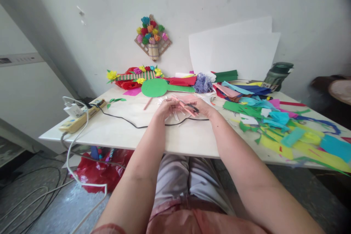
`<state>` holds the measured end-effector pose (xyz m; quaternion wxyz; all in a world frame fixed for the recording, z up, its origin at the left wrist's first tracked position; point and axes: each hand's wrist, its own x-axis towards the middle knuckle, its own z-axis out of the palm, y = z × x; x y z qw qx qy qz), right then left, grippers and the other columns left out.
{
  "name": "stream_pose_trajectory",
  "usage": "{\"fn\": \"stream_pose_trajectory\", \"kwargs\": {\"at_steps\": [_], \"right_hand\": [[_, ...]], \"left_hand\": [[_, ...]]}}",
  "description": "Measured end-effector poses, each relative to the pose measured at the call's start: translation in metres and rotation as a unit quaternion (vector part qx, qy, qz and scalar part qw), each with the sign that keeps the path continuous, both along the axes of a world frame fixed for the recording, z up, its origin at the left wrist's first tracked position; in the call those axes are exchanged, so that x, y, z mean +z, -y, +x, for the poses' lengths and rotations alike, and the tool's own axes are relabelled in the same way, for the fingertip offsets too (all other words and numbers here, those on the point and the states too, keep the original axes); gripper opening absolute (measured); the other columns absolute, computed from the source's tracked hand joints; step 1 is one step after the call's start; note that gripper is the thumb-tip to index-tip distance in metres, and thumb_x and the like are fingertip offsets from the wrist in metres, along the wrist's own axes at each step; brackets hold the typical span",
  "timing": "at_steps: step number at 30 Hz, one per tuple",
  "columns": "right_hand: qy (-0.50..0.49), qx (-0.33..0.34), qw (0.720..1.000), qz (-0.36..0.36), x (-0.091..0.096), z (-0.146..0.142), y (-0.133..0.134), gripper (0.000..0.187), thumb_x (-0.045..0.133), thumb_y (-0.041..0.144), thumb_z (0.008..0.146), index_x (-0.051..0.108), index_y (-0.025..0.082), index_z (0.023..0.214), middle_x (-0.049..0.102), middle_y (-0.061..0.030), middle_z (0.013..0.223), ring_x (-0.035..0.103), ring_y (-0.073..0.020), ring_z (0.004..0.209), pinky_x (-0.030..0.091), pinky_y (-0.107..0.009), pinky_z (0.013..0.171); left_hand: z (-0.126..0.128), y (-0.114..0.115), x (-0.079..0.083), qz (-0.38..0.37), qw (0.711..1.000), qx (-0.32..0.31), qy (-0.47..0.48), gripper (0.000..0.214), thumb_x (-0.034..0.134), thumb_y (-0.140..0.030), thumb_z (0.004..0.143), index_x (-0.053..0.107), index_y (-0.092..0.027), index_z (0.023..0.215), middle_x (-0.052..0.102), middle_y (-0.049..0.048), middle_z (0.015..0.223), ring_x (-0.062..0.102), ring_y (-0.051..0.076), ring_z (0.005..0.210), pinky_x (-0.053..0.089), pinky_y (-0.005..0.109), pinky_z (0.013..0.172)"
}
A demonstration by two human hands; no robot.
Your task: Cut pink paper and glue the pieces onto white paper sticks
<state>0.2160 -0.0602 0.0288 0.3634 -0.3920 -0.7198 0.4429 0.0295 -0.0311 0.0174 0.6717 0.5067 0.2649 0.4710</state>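
My right hand (203,106) is closed around the dark handles of a pair of scissors (192,108), whose blades point left toward my other hand. Between the fingers of my left hand (166,107) is a piece of pink paper (188,109), folded or narrow. The blades lie close to this paper; whether they touch it I cannot tell. Small white strips (175,117) are scattered on the table beneath both hands. Just beyond them lies a round green paper piece (154,87).
A black cord (131,122) crosses the white table (109,131) from a power strip (79,119) at left. Coloured paper scraps (276,124) cover the right side. At the back are a ball of purple yarn (203,83), a flower-trimmed craft (137,76) and a dark bottle (278,75).
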Motion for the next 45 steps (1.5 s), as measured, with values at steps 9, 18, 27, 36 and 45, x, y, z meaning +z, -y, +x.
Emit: {"fn": "stream_pose_trajectory", "kwargs": {"at_steps": [9,18,27,36,45], "right_hand": [[-0.011,0.000,1.000,-0.010,0.0009,-0.0012,0.0002,0.026,0.057,0.037,0.074,0.064,0.012,0.071,0.049,0.0032,0.041,0.038,-0.0066,0.033,0.028,-0.020,0.034],[-0.019,-0.002,1.000,-0.017,0.0057,-0.0045,0.0067,0.028,0.055,0.037,0.076,0.065,0.011,0.078,0.049,0.0033,0.043,0.038,-0.0066,0.034,0.026,-0.020,0.034],[-0.010,0.005,1.000,-0.017,0.0055,-0.0048,0.0056,0.027,0.056,0.037,0.075,0.063,0.012,0.072,0.049,0.0031,0.043,0.040,-0.0074,0.035,0.027,-0.020,0.035],[-0.027,0.002,0.999,-0.027,0.0007,-0.0047,0.0008,0.028,0.057,0.038,0.075,0.062,0.012,0.068,0.048,0.0027,0.042,0.040,-0.0074,0.034,0.028,-0.020,0.033],[-0.026,0.007,0.999,-0.039,0.0017,-0.0062,0.0014,0.027,0.054,0.035,0.077,0.060,0.012,0.064,0.047,0.0028,0.040,0.039,-0.0069,0.033,0.028,-0.020,0.032]], "left_hand": [[-0.0003,-0.0025,-0.0018,0.005,1.000,-0.002,0.008,0.009,0.064,-0.012,0.065,0.057,-0.009,0.068,0.065,0.0081,0.067,0.064,0.016,0.058,0.052,0.027,0.059],[-0.0008,-0.0037,-0.0028,0.009,1.000,-0.005,0.014,0.007,0.063,-0.012,0.065,0.056,-0.010,0.066,0.065,0.0074,0.068,0.064,0.016,0.059,0.052,0.027,0.061],[0.0000,-0.0021,-0.0016,0.008,1.000,0.004,0.009,0.009,0.064,-0.012,0.064,0.055,-0.010,0.065,0.065,0.0069,0.067,0.064,0.015,0.060,0.052,0.027,0.061],[-0.0001,-0.0021,-0.0018,0.017,1.000,-0.002,0.010,0.011,0.065,-0.014,0.064,0.054,-0.011,0.065,0.065,0.0064,0.067,0.064,0.015,0.060,0.052,0.029,0.065],[0.0000,-0.0009,-0.0012,0.017,1.000,0.002,0.011,0.010,0.064,-0.012,0.064,0.054,-0.011,0.066,0.064,0.0062,0.068,0.063,0.015,0.061,0.052,0.029,0.065]]}}
